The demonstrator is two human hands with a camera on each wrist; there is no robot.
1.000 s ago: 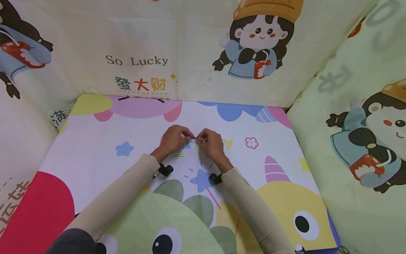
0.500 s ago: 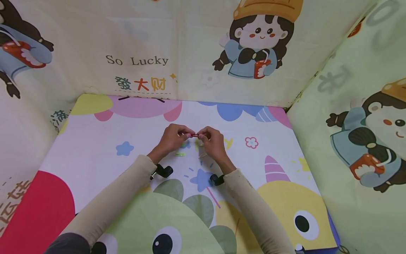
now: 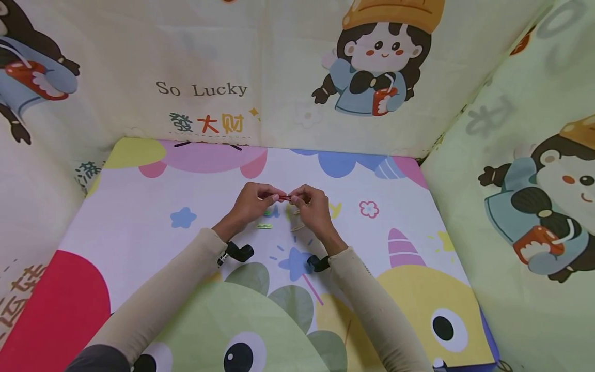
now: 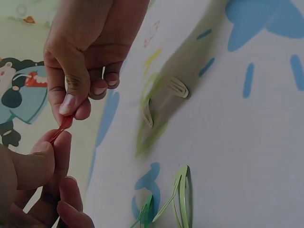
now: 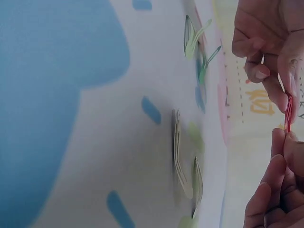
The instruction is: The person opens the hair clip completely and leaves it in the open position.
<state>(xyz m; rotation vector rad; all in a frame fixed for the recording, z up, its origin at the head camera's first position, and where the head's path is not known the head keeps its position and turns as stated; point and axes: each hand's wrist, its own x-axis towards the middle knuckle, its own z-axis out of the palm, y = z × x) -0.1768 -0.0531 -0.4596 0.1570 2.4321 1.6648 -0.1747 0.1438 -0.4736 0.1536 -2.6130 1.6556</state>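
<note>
Between the two hands is a small red snap hair clip (image 4: 61, 127), raised above the table. My left hand (image 3: 250, 205) pinches one end of it with thumb and fingertips. The other end sits between the thumb and forefinger of my right hand (image 3: 314, 211). Fingertips cover much of the clip; in the right wrist view only its slim middle shows. Below the hands lie a light green hair clip (image 4: 181, 190) and a darker green one (image 4: 147, 209), both with their arms sprung apart. Two beige hair clips (image 4: 178, 87) rest nearer the right hand, one standing on its edge.
A white tabletop cloth (image 3: 144, 222) printed with cartoon figures lies under everything. Cream printed curtains (image 3: 283, 77) enclose the back and both sides of the table. Dark wrist cameras (image 3: 240, 251) hang below the sleeves.
Compared with one second ago, both hands sit slightly higher and more of the red hair clip shows between them. The left wrist has shifted left, uncovering a green clip. Over the last half second little differs.
</note>
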